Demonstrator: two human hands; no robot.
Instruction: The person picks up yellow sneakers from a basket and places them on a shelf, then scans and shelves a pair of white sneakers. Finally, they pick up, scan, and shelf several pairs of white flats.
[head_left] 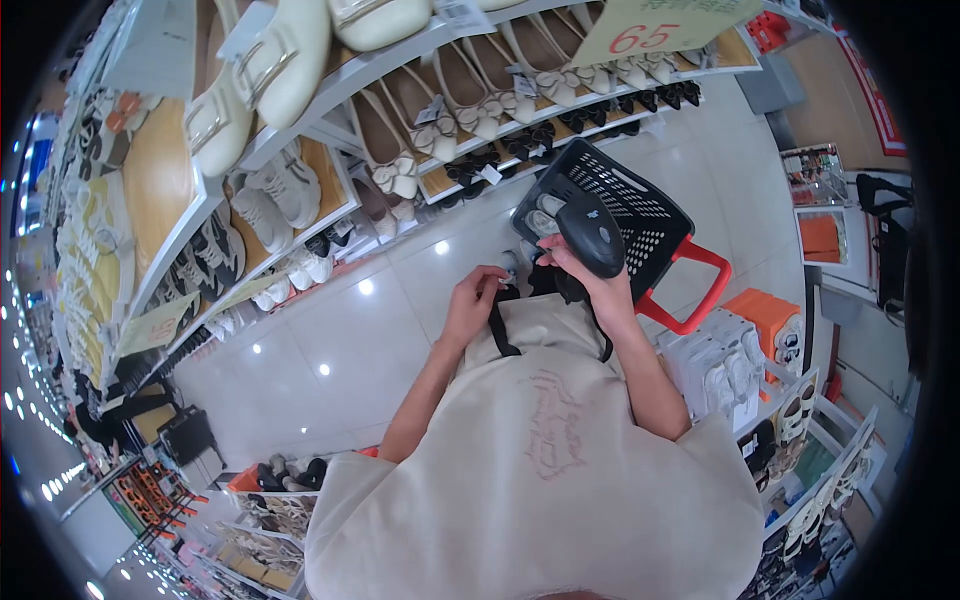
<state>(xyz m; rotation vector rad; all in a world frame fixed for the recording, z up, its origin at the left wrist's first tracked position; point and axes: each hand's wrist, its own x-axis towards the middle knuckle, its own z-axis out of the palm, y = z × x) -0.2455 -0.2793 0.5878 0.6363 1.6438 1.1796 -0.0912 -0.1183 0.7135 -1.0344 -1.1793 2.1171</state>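
Note:
My right hand (606,293) is closed around the handle of a black barcode scanner (591,235), its rounded head pointing away from me. Just beyond it, a black perforated shopping basket (655,215) with a red handle (705,292) stands on the floor, partly hidden by the scanner. Light-coloured shoes (543,217) show inside the basket. My left hand (474,303) is in front of my waist with its fingers pinched, beside a black strap (499,325). Whatever those fingers hold is too small to make out.
Ahead and left, tiered shelves (345,85) carry cream flats (285,65), sneakers (285,187) and bow-trimmed shoes (395,170). A yellow price sign (650,32) hangs over the top. Clear shoe boxes (715,365) and an orange box (765,322) stand at right. Glossy tiles (350,330) cover the aisle.

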